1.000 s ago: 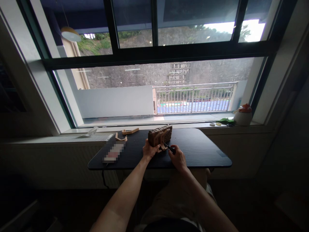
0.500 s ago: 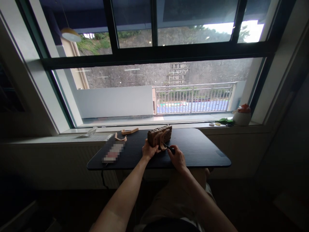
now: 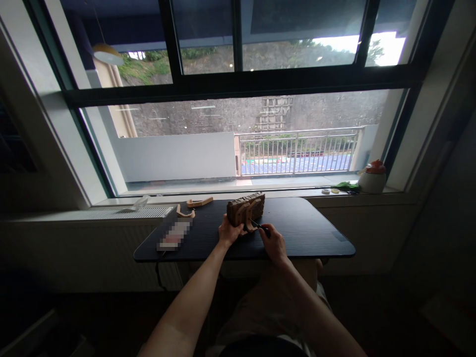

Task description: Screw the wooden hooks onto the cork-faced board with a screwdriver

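A brown, rough-faced block (image 3: 256,203) stands tilted near the middle of the dark table. Pale curved wooden pieces (image 3: 248,214) sit against its near face. Closed around the block's lower left end is my left hand (image 3: 229,232), its thumb by the foot of the wooden pieces. My right hand (image 3: 274,244) grips the black handle of a screwdriver (image 3: 264,229), whose thin shaft points up-left at the right-hand wooden piece. The tip's exact contact is too small to make out.
Two more curved wooden pieces, one a pale bracket (image 3: 200,202), lie at the back left of the table (image 3: 305,228). A blurred-out flat item (image 3: 174,235) lies at the left. On the sill are tape rolls (image 3: 326,191) and a white pot with an orange top (image 3: 373,178).
My right hand and the screwdriver have shifted very slightly. The block and my left hand stay in almost the same place.
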`<state>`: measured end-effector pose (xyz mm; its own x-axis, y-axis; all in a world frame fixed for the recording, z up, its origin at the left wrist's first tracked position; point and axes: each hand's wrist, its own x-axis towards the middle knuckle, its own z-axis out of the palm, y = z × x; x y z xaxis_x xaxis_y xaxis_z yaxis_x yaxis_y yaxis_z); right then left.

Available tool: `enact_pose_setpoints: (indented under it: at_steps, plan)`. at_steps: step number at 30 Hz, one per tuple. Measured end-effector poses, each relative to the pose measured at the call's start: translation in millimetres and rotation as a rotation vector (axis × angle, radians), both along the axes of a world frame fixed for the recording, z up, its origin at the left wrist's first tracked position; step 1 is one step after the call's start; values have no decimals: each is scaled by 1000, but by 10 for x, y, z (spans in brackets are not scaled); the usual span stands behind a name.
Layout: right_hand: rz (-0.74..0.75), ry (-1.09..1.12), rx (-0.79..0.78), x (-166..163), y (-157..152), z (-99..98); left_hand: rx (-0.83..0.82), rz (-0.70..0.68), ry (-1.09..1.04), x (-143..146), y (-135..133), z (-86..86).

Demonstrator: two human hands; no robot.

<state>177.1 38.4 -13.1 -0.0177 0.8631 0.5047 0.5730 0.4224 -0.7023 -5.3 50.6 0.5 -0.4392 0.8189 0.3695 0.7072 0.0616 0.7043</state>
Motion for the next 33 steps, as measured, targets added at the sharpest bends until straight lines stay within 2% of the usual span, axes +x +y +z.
enact_pose_setpoints:
  at_steps: [7, 33]
  plan:
    - [-47, -23, -44, -23, -12, 14, 4, -7, 6, 3, -5, 1]
    - [-22, -33, -6, -19, 1, -30, -3, -2, -4, 20, -27, 27]
